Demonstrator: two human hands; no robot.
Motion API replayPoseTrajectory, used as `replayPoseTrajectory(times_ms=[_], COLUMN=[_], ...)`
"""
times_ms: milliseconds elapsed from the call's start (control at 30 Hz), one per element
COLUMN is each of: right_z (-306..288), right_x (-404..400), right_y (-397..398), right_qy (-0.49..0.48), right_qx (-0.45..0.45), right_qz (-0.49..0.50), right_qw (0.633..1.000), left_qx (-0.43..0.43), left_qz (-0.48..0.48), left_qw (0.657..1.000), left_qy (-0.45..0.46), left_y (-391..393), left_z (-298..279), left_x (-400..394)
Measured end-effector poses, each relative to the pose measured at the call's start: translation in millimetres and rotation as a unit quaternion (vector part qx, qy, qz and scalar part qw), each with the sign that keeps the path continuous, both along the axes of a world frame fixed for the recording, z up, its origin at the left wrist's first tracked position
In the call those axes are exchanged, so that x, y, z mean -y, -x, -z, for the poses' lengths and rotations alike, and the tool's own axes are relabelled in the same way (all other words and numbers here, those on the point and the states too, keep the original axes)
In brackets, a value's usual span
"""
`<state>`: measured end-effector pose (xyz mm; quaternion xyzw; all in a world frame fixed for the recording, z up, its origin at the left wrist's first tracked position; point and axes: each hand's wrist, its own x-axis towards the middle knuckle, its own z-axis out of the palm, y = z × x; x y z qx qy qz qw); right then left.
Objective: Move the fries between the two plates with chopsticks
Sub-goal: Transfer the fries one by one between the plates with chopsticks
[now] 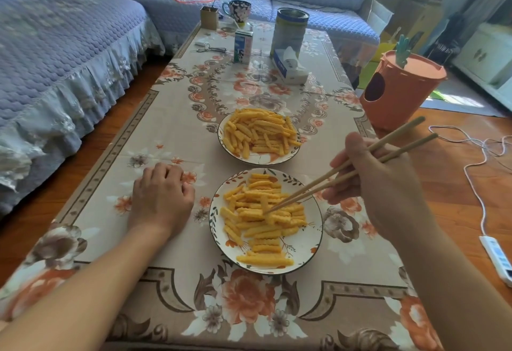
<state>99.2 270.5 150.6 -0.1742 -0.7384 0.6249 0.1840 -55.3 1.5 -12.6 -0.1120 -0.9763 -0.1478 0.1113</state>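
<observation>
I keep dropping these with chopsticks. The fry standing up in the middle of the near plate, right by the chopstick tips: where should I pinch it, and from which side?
Pinch the upright fry near its middle, across its narrow width, coming from the right as the chopsticks already slant. Its ridges should probably help the tips hold.

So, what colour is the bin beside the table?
The bin is orange with a green leaf handle, clear in the head view.

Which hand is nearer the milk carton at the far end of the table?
Left. The left hand rests on the tablecloth, nearer the milk carton. The right hand, holding the chopsticks over the near plate, sits farther right.
</observation>
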Motion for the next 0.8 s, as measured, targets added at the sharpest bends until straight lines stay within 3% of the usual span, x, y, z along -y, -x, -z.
replayPoseTrajectory(times_ms=[300, 633, 800], right_z=[19, 0, 23], right_x=[62, 14, -3], right_y=[0, 35, 81], right_qy=[-0.006, -0.071, -0.124], right_qx=[0.052, -0.068, -0.068], right_qz=[-0.082, 0.037, 0.05], right_qw=[0.995, 0.995, 0.989], left_qx=[0.011, 0.011, 0.011], left_qz=[0.003, 0.01, 0.009], left_qw=[1.0, 1.0, 1.0], left_qy=[-0.003, 0.005, 0.005], left_y=[-1, 0, 1], left_z=[-2, 1, 3], left_x=[1, 2, 3])
